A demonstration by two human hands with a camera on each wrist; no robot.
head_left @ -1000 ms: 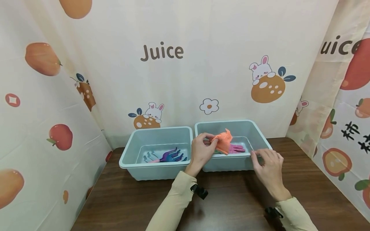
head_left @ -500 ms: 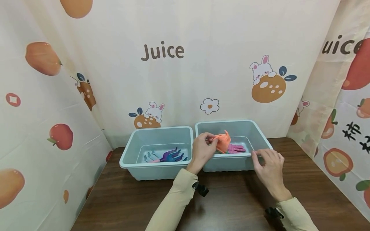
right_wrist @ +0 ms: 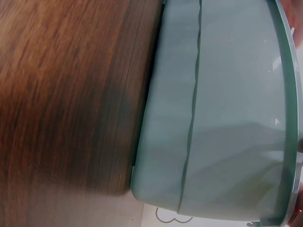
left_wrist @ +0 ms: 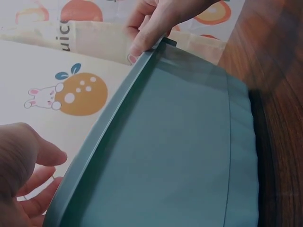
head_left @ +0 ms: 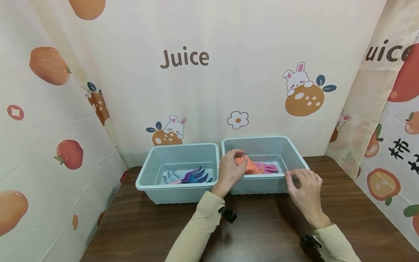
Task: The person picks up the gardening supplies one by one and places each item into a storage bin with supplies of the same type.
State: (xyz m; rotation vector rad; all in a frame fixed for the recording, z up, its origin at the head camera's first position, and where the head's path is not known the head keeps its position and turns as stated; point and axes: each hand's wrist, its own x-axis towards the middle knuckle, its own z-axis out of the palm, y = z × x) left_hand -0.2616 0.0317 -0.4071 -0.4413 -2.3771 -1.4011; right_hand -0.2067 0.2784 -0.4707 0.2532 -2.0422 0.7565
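Note:
In the head view, my left hand [head_left: 230, 169] hovers at the left front of the right bin [head_left: 262, 186], thumb and fingers apart and holding nothing. A crumpled orange cloth-like piece [head_left: 251, 168] lies in that bin beside the fingertips, partly hidden by the hand. Just right of it is a pink glove-like piece [head_left: 271, 168] with finger shapes. My right hand [head_left: 306, 193] pinches the bin's front rim near its right corner; the left wrist view also shows this grip by the right hand [left_wrist: 163, 21].
A matching left bin [head_left: 176, 188] stands beside the right one. It holds a purple-blue thing with thin curved prongs [head_left: 194, 177]. Both bins are on a dark wooden table [head_left: 255, 233] against a printed curtain [head_left: 209, 91].
My left hand has let go of the orange piece, which has dropped lower into the right bin. The fingers have parted. My right hand has stayed on the rim.

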